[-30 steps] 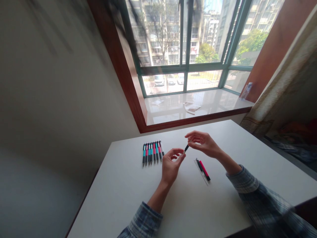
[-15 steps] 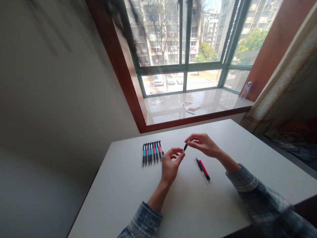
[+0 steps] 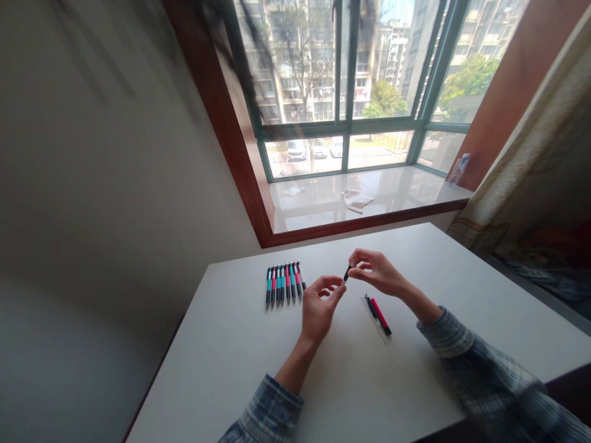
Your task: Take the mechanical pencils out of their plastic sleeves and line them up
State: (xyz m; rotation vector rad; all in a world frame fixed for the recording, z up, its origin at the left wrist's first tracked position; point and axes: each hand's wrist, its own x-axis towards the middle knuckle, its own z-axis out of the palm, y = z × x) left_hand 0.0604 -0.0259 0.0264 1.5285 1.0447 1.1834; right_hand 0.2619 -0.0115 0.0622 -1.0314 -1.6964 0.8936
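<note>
Between my two hands is a short black pen part [image 3: 348, 272], held slanted above the table, with a pale piece at its lower end. My left hand [image 3: 319, 306] pinches that lower end between thumb and fingertips. The upper end is in a pinch of my right hand [image 3: 376, 272], whose fingers partly cover it. Just below my right hand lie a red pen barrel [image 3: 381, 315], a black pen piece [image 3: 371, 306] and a thin white refill [image 3: 375, 321], side by side. Left of my left hand, several click pens [image 3: 282, 285] in turquoise, red and black form a row, tips toward me.
Everything lies on a white table [image 3: 221, 363]. Behind it is a window sill [image 3: 314, 209] with crumpled paper [image 3: 356, 200] and a clear bottle [image 3: 458, 170]. A curtain [image 3: 512, 147] hangs at the right, and a wall [image 3: 115, 215] rises at the left.
My right hand has shifted slightly and its fingers have changed position at the upper end of the black pen part. My left hand has barely moved; the pens and loose parts stay put.
</note>
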